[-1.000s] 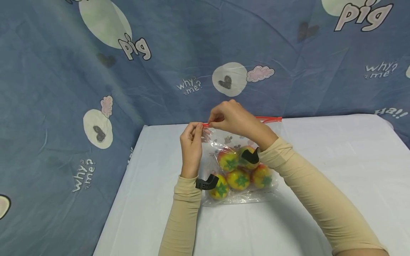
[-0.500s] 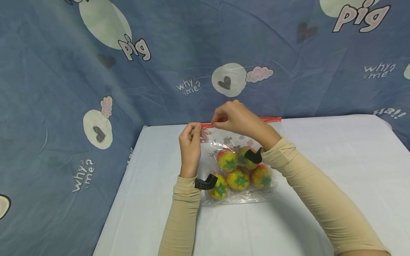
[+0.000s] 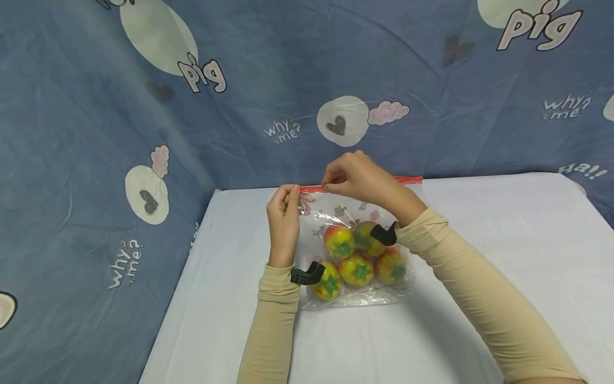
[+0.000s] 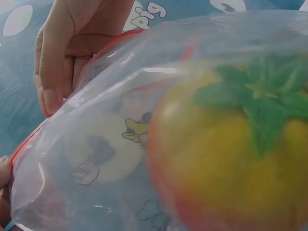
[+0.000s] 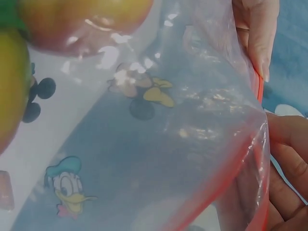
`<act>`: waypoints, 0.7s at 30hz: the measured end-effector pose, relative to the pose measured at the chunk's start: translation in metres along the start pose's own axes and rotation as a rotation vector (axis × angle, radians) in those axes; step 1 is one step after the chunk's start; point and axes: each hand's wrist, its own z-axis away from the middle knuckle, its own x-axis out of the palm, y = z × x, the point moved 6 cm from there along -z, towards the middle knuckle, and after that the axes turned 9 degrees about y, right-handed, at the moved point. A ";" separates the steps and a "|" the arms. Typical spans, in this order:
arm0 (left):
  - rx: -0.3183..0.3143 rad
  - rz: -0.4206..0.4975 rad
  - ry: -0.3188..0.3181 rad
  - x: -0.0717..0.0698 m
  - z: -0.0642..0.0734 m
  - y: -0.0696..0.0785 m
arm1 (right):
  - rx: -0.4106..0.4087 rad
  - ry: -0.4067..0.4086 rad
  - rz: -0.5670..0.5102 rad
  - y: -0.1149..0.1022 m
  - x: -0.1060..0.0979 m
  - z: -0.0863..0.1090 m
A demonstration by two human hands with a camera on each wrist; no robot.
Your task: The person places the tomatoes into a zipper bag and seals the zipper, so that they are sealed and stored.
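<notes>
A clear zip bag [image 3: 314,298] with a red zip strip [image 3: 312,189] and cartoon prints lies on the white table. Several yellow-red toy fruits with green star-shaped leaves, one being this fruit [image 3: 355,270], sit inside it. My left hand [image 3: 284,221] pinches the left end of the bag's top edge, thumb on the near side. Just right of it, my right hand [image 3: 362,181] pinches the red strip between thumb and fingers. In the right wrist view, the zip [image 5: 211,192] is parted on the far side of my right hand [image 5: 288,166].
The white tablecloth [image 3: 503,240] spreads around the bag. Behind the table hangs a blue printed curtain [image 3: 268,74], close to the bag's top edge. Black wrist mounts [image 3: 308,273] overlap the bag and some fruits in the head view.
My right hand has slid a little to the right along the red strip, so more strip shows between the hands. My left hand keeps its pinch at the corner, shifting slightly left.
</notes>
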 end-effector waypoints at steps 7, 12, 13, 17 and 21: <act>0.005 -0.004 0.005 -0.001 -0.001 0.000 | 0.008 -0.003 -0.003 0.002 -0.002 0.002; 0.046 0.003 -0.005 -0.003 -0.001 0.000 | 0.006 0.002 -0.001 0.003 -0.004 0.003; 0.052 0.002 -0.004 -0.003 -0.001 0.000 | 0.005 0.005 0.001 0.003 -0.005 0.003; 0.043 0.005 -0.013 -0.002 -0.001 0.001 | 0.003 0.010 0.016 0.003 -0.006 0.004; 0.019 0.013 -0.024 -0.001 0.001 0.002 | 0.007 -0.001 0.012 0.003 -0.007 0.004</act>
